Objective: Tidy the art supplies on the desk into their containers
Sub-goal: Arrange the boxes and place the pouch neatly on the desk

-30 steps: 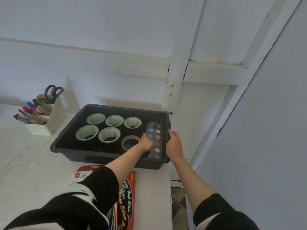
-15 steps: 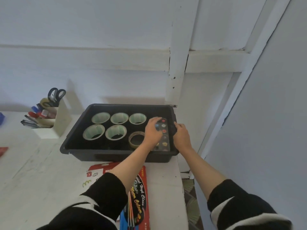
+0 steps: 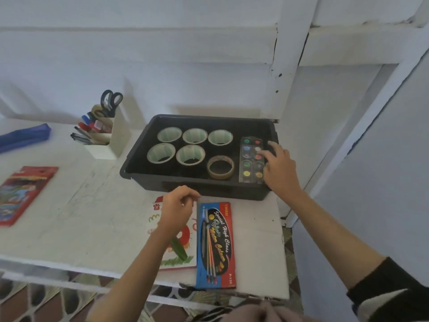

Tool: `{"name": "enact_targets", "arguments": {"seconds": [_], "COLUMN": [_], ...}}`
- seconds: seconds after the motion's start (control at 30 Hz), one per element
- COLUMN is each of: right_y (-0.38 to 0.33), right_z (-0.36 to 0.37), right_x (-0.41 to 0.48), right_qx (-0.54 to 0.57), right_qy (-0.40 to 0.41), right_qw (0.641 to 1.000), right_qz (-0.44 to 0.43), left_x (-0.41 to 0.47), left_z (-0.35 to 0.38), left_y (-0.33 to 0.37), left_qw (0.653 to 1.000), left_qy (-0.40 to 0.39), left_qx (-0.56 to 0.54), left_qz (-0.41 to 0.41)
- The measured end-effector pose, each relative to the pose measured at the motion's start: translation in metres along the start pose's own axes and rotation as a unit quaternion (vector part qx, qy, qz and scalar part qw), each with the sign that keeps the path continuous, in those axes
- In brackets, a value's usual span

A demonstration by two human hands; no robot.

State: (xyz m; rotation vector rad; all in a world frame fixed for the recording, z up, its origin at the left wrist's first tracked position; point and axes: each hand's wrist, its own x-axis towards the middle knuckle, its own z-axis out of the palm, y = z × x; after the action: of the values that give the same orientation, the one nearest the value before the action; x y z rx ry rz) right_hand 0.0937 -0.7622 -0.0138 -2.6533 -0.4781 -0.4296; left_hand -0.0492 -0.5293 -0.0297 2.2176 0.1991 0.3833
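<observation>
A black tray [image 3: 197,185] on the white desk [image 3: 92,219] holds several white tape rolls [image 3: 169,135], a brownish tape roll [image 3: 220,167] and a clear paint palette [image 3: 251,159] at its right end. My right hand [image 3: 279,167] reaches in from the tray's right rim, with straight fingers touching the palette. My left hand [image 3: 177,205] hangs in front of the tray with loosely curled fingers that hold nothing. It is above a white picture card [image 3: 180,254], beside a blue and red water colour box [image 3: 216,242].
A white organiser [image 3: 113,138] with pens and scissors [image 3: 111,101] stands left of the tray. A red coloured-pencil box [image 3: 22,194] and a blue pencil case [image 3: 25,135] lie at the far left. The desk's right edge runs beside a wall.
My left hand has left the palette and drawn back out of the tray to the desk in front. My right hand stays at the tray's right end, its fingers now on the palette.
</observation>
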Motion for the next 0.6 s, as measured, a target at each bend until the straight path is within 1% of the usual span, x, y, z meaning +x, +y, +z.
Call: {"name": "enact_targets", "arguments": {"seconds": [0.07, 0.13, 0.2, 0.23, 0.27, 0.3, 0.37, 0.4, 0.43, 0.47, 0.53, 0.6], "right_y": [-0.015, -0.029, -0.041, -0.044, -0.046, -0.046, -0.045, -0.044, -0.043, -0.042, -0.038, -0.035], "right_z": [-0.002, -0.003, 0.0, 0.005, 0.011, 0.019, 0.033, 0.04, 0.045, 0.049, 0.054, 0.053], "right_x": [-0.022, -0.046, -0.066, -0.075, -0.083, -0.091, -0.106, -0.113, -0.12, -0.126, -0.133, -0.134], "right_qx": [0.039, 0.083, 0.136, 0.162, 0.185, 0.205, 0.236, 0.25, 0.257, 0.251, 0.23, 0.25], "right_qy": [0.065, 0.089, 0.04, -0.003, -0.046, -0.087, -0.151, -0.186, -0.224, -0.25, -0.267, -0.282], "right_qw": [0.993, 0.974, 0.956, 0.95, 0.947, 0.948, 0.95, 0.946, 0.938, 0.934, 0.935, 0.926], "right_qz": [-0.093, -0.19, -0.258, -0.268, -0.258, -0.228, -0.138, -0.093, -0.061, -0.048, -0.046, -0.036], "left_x": [-0.013, -0.026, -0.037, -0.042, -0.047, -0.051, -0.056, -0.058, -0.06, -0.062, -0.064, -0.063], "left_z": [-0.001, 0.0, 0.003, 0.005, 0.007, 0.009, 0.016, 0.021, 0.026, 0.032, 0.041, 0.048], "left_y": [-0.01, -0.021, -0.026, -0.026, -0.023, -0.02, -0.012, -0.008, -0.004, 0.0, 0.007, 0.013], "left_qw": [0.999, 0.992, 0.982, 0.977, 0.97, 0.961, 0.944, 0.941, 0.941, 0.942, 0.945, 0.953], "left_qy": [-0.023, -0.069, -0.101, -0.107, -0.109, -0.114, -0.123, -0.123, -0.121, -0.118, -0.114, -0.102], "left_qx": [0.037, 0.096, 0.158, 0.185, 0.215, 0.249, 0.303, 0.309, 0.305, 0.297, 0.273, 0.227], "left_qz": [-0.031, -0.046, -0.031, -0.024, -0.023, -0.027, -0.046, -0.063, -0.085, -0.106, -0.138, -0.171]}}
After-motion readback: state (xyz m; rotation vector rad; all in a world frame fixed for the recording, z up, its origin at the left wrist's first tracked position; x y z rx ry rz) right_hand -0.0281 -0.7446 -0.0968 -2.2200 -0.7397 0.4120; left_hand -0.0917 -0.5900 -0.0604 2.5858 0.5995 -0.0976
